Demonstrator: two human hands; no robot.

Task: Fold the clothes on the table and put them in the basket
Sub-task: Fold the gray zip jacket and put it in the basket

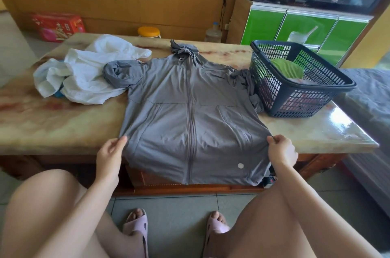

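Jacket [190, 114] mid table [52, 122], other garment [84, 76] to its left, basket [316, 97] w/ clothes [287, 68] to its right.

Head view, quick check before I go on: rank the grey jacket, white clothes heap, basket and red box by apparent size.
1. grey jacket, clearly largest.
2. white clothes heap and basket: they look about alike, so no ranking between them.
3. red box, smallest, but it sits farther back, so its true size is unsure.
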